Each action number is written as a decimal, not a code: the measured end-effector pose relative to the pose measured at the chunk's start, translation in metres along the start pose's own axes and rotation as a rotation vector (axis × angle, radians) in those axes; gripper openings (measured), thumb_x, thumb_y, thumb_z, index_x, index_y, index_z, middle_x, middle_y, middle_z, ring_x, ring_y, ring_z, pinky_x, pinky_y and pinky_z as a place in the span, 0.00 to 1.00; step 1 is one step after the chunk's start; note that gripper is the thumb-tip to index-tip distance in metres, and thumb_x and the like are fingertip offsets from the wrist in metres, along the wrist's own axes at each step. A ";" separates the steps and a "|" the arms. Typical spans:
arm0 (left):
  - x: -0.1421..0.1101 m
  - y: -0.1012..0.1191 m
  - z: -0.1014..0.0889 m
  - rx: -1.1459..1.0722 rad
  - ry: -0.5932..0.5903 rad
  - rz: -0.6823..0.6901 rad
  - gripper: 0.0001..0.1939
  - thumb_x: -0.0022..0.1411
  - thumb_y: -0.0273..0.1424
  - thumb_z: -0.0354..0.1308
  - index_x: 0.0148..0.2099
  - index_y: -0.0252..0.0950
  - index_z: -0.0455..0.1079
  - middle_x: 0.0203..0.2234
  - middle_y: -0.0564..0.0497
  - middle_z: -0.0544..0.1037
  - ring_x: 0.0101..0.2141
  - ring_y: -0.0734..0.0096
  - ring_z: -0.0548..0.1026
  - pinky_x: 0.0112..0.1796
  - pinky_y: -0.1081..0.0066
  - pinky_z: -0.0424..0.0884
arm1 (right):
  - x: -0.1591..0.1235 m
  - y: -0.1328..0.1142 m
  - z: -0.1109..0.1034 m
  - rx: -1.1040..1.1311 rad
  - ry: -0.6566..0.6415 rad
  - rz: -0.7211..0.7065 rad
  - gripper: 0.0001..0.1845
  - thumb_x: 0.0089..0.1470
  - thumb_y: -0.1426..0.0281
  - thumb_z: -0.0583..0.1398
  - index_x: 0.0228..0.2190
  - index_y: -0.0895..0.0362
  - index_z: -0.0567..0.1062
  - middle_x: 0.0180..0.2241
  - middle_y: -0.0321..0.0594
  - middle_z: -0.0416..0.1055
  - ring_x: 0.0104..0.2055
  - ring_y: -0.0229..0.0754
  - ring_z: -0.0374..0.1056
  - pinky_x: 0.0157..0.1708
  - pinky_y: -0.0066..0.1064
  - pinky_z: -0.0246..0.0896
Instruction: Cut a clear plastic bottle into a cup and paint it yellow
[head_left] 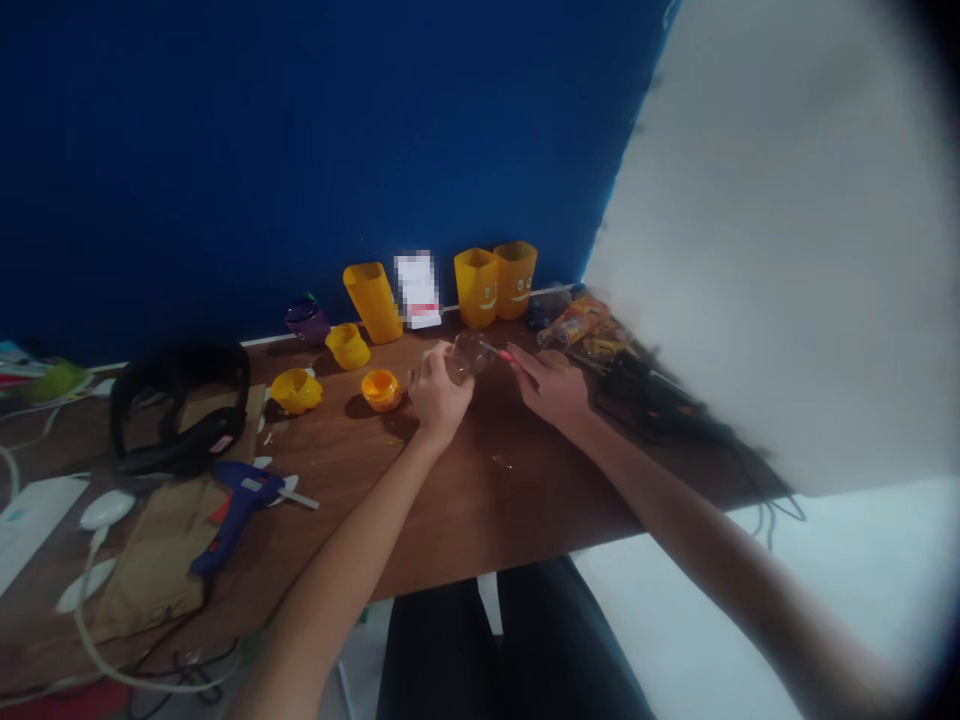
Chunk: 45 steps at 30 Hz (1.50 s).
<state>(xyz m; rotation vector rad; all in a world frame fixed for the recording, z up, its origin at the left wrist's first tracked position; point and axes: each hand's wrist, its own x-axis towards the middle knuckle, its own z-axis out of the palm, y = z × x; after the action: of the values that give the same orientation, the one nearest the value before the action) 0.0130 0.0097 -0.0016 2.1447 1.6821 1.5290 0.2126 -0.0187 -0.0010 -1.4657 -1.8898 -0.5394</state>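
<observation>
My left hand (441, 392) is closed around a clear plastic bottle piece (471, 350), held just above the table. In my right hand (553, 388) is a thin red-handled tool (508, 355), its narrow tip at the clear piece; its exact kind is too small to tell. Left of my left hand stands a small open jar of orange-yellow paint (381, 390). Two cut yellow pieces, one nearer (297, 391) and one farther back (348, 346), sit beyond it.
Along the blue wall stand a tall yellow container (373, 303), a pixelated bright screen (418, 288), yellow smiley-face containers (476, 288) and a purple pot (306, 322). A blue glue gun (247, 500), black headset (180, 415) and cardboard (154, 570) lie left; plastic packets (585, 320) lie right.
</observation>
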 end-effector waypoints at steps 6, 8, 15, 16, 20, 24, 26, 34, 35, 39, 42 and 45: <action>0.004 0.000 0.001 -0.073 -0.028 -0.053 0.33 0.47 0.26 0.66 0.55 0.43 0.61 0.43 0.46 0.76 0.45 0.51 0.76 0.48 0.52 0.70 | 0.002 0.006 0.002 -0.040 0.025 -0.014 0.20 0.65 0.62 0.53 0.55 0.47 0.74 0.32 0.38 0.78 0.33 0.38 0.70 0.30 0.29 0.52; 0.005 0.001 -0.001 -0.155 -0.053 -0.087 0.34 0.46 0.27 0.66 0.55 0.43 0.59 0.41 0.48 0.76 0.43 0.54 0.77 0.47 0.54 0.71 | 0.004 0.008 0.000 -0.060 0.016 -0.016 0.20 0.65 0.62 0.53 0.55 0.47 0.74 0.32 0.38 0.78 0.32 0.38 0.71 0.29 0.29 0.52; -0.010 0.014 0.004 -0.717 -0.363 -0.041 0.35 0.48 0.27 0.65 0.54 0.43 0.50 0.36 0.52 0.76 0.40 0.65 0.78 0.47 0.60 0.73 | 0.011 0.027 -0.008 -0.111 0.004 0.171 0.22 0.65 0.60 0.51 0.55 0.49 0.74 0.39 0.42 0.79 0.32 0.40 0.72 0.26 0.28 0.53; -0.010 0.014 0.007 -0.757 -0.352 -0.072 0.34 0.49 0.29 0.66 0.53 0.43 0.50 0.37 0.52 0.76 0.41 0.65 0.78 0.48 0.59 0.73 | 0.011 0.028 -0.009 -0.093 0.012 0.177 0.22 0.65 0.60 0.51 0.55 0.49 0.75 0.40 0.43 0.79 0.34 0.40 0.73 0.27 0.28 0.55; -0.003 0.007 0.014 -0.857 -0.258 -0.215 0.27 0.54 0.33 0.64 0.50 0.43 0.52 0.43 0.49 0.76 0.43 0.67 0.78 0.49 0.60 0.74 | 0.011 0.023 -0.009 -0.012 0.031 0.170 0.22 0.65 0.60 0.51 0.54 0.50 0.75 0.38 0.43 0.79 0.35 0.40 0.74 0.30 0.28 0.60; 0.002 0.001 0.014 -0.848 -0.250 -0.311 0.26 0.57 0.36 0.62 0.53 0.43 0.53 0.43 0.49 0.77 0.43 0.67 0.79 0.47 0.62 0.74 | 0.010 0.021 -0.008 0.051 0.028 0.154 0.22 0.66 0.60 0.51 0.54 0.51 0.75 0.38 0.42 0.79 0.35 0.40 0.75 0.33 0.28 0.63; 0.002 0.000 0.014 -0.853 -0.247 -0.325 0.27 0.57 0.36 0.62 0.54 0.43 0.53 0.42 0.49 0.77 0.42 0.67 0.79 0.46 0.62 0.75 | 0.010 0.022 -0.008 0.068 0.020 0.151 0.22 0.66 0.61 0.51 0.54 0.51 0.75 0.40 0.42 0.80 0.37 0.41 0.75 0.34 0.28 0.64; 0.002 -0.004 0.017 -0.865 -0.302 -0.360 0.28 0.57 0.42 0.61 0.56 0.42 0.56 0.44 0.46 0.78 0.45 0.62 0.79 0.46 0.58 0.75 | 0.008 0.021 -0.004 0.100 -0.031 0.143 0.21 0.65 0.61 0.52 0.53 0.51 0.76 0.44 0.42 0.79 0.38 0.43 0.76 0.35 0.29 0.67; 0.002 -0.004 0.017 -0.882 -0.308 -0.366 0.28 0.58 0.41 0.61 0.56 0.42 0.57 0.44 0.46 0.78 0.45 0.62 0.79 0.47 0.57 0.75 | 0.008 0.020 -0.004 0.107 -0.032 0.144 0.21 0.65 0.61 0.53 0.53 0.50 0.76 0.44 0.42 0.79 0.38 0.43 0.77 0.35 0.30 0.68; 0.001 -0.006 0.017 -0.986 -0.304 -0.406 0.27 0.57 0.38 0.63 0.55 0.41 0.60 0.44 0.46 0.78 0.43 0.63 0.78 0.48 0.57 0.73 | 0.009 0.020 -0.005 0.131 -0.007 0.137 0.20 0.65 0.61 0.52 0.53 0.50 0.76 0.46 0.41 0.79 0.40 0.45 0.77 0.38 0.32 0.70; 0.001 -0.003 0.016 -1.009 -0.262 -0.387 0.28 0.55 0.36 0.65 0.55 0.42 0.59 0.44 0.48 0.77 0.45 0.64 0.77 0.49 0.58 0.72 | 0.009 0.021 -0.004 0.177 0.009 0.136 0.20 0.65 0.61 0.52 0.52 0.50 0.77 0.46 0.41 0.78 0.42 0.45 0.77 0.40 0.33 0.71; 0.001 0.003 0.015 -0.900 -0.158 -0.265 0.30 0.52 0.31 0.67 0.54 0.42 0.57 0.44 0.49 0.75 0.47 0.65 0.75 0.54 0.59 0.68 | 0.008 0.021 -0.004 0.244 0.035 0.107 0.21 0.65 0.61 0.52 0.52 0.51 0.77 0.46 0.41 0.78 0.43 0.44 0.77 0.41 0.32 0.71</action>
<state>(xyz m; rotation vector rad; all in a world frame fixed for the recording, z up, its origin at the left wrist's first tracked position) 0.0253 0.0171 -0.0068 1.4490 0.8912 1.5497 0.2321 -0.0103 0.0056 -1.3783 -1.7690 -0.2711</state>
